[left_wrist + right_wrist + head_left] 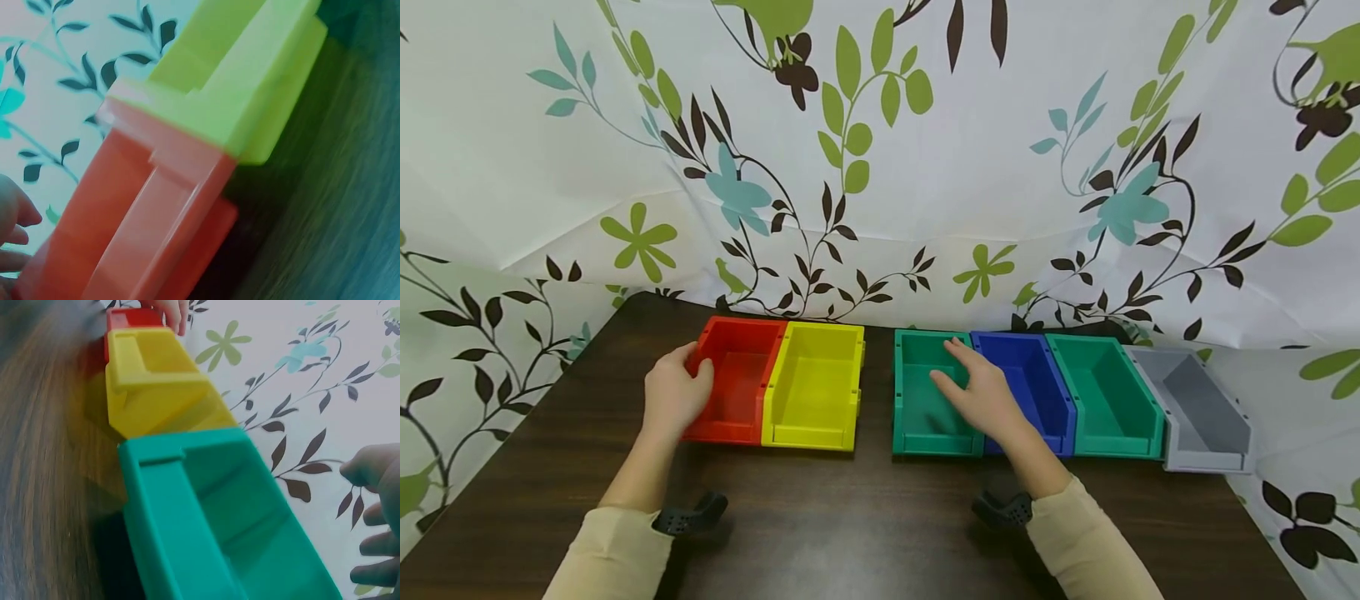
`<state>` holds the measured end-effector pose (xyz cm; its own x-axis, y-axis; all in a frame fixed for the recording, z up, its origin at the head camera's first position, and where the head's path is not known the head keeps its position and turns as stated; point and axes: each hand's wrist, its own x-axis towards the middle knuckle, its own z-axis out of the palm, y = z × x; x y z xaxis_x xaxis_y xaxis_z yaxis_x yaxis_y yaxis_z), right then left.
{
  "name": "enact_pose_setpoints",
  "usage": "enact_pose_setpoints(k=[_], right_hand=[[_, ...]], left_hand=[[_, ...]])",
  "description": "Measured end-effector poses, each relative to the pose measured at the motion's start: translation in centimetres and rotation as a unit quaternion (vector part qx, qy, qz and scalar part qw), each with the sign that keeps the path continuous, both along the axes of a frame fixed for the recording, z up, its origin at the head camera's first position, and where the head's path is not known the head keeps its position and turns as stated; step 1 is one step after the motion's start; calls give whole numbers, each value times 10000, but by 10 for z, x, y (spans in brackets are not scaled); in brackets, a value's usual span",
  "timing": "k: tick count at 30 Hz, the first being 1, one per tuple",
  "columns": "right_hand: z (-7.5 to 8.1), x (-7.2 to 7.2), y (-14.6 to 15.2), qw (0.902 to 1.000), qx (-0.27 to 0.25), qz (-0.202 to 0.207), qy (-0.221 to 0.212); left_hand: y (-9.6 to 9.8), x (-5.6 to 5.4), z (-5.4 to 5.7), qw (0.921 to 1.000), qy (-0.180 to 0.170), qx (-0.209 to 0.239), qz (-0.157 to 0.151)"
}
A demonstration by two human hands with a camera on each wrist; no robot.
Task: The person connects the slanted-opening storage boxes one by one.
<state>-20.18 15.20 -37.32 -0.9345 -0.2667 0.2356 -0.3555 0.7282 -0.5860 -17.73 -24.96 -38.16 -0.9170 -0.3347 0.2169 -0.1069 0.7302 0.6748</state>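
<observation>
Six plastic bins stand in a row on a dark wood table. My left hand (673,396) is at the left side of the red bin (733,379), its thumb over the bin's left edge and its fingers loosely bent. In the left wrist view, the fingers (15,215) overlap the end of the red bin. The yellow bin (816,383) sits right against the red one. My right hand (988,396) hovers over the left green bin (925,392) and the blue bin (1022,383), thumb and fingers spread, holding nothing. No contents show inside the bins.
Right of the blue bin stand another green bin (1105,400) and a grey bin (1195,408). A gap of table separates the yellow bin from the left green one. Behind the table (835,533) hangs a leaf-patterned cloth (955,200). A dark wrist camera (688,517) sits at my left cuff.
</observation>
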Motion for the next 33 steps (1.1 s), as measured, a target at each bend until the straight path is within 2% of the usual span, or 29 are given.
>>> enact_pose_setpoints(k=[5, 7, 9, 11, 14, 16, 18, 21, 25, 29, 33], right_hand=[[5, 1, 0, 9995, -218, -133, -205], [7, 0, 1, 9986, -371, -207, -313], [7, -1, 2, 9971, -549, -303, -425], [7, -2, 2, 9950, -759, -382, -524], [7, -3, 3, 9906, -1102, -440, -681], [5, -4, 3, 9879, -1275, -442, -758], [3, -5, 2, 9857, -1393, -447, -837], [1, -6, 1, 9838, -1468, -501, -900], [1, -8, 1, 9867, -1186, -695, -867], [4, -13, 2, 9916, -371, -784, -964], [10, -20, 2, 9889, 406, -695, -1247]], left_hand=[[22, 1, 4, 9976, 488, -419, -268], [30, 0, 4, 9970, 497, -420, -422], [38, -1, 4, 9973, 325, -313, -574], [44, -2, 3, 9973, 11, -121, -721], [52, -6, -1, 9947, -506, 195, -879], [56, -8, -4, 9921, -725, 336, -968], [60, -10, -7, 9904, -827, 446, -1013], [64, -12, -10, 9904, -795, 554, -981], [67, -13, -11, 9912, -683, 739, -854], [68, -12, -12, 9900, -662, 967, -789], [68, -12, -14, 9889, -626, 1135, -727]])
